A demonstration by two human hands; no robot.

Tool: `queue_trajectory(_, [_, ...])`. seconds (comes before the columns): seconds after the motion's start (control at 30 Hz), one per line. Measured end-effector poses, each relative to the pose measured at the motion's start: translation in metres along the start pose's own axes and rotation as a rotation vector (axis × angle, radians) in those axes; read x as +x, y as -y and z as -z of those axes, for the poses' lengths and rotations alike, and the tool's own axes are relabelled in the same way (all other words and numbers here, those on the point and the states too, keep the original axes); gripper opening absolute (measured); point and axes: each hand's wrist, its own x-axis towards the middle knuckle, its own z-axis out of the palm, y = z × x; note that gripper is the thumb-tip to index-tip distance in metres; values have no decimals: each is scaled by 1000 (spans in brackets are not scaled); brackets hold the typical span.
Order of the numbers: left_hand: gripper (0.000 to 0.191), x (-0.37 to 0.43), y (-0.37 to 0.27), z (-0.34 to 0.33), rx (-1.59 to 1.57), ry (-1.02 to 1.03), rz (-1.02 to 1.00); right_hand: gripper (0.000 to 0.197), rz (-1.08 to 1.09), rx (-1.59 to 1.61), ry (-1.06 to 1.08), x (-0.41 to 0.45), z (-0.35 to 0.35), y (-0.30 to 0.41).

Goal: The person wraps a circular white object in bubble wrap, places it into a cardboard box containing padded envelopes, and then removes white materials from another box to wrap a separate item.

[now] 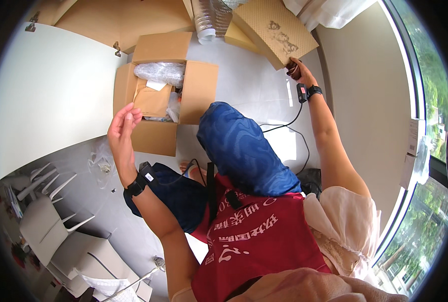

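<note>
My left hand [124, 126] hovers at the left side of an open cardboard box [199, 90], fingers loosely bent, with nothing visible in them. Its fingertips overlap the edge of a brown padded envelope [155, 101] in the view; whether they touch it is unclear. Inside the box, a bubble-wrapped bundle [159, 72], a white paper slip [156, 85] and clear plastic bags [173, 107] lie around the envelope. At the far right, my right hand [306, 75] grips a small dark brown object [293, 70], its kind unclear, against the corner of a gold textured box [273, 32].
An open white cabinet door [54, 94] stands at left. Behind the box is a roll of silvery wrap [212, 19]. A crumpled plastic bag [102, 164] lies on the floor near white chairs [44, 222]. Black cables [297, 124] run from my wrists. Windows line the right.
</note>
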Motion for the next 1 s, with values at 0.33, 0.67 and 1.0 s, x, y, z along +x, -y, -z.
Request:
queue_trajectory(0.33, [30, 1, 4, 1, -7, 25, -15, 19, 54, 121, 22, -8, 0, 0])
queue_trajectory(0.67, [30, 0, 5, 1, 1, 42, 0, 19, -10, 273, -8, -5, -6, 3])
queue_trajectory(1.0, [28, 2, 6, -1, -8, 46, 19, 34, -28, 264, 87, 0, 2, -12])
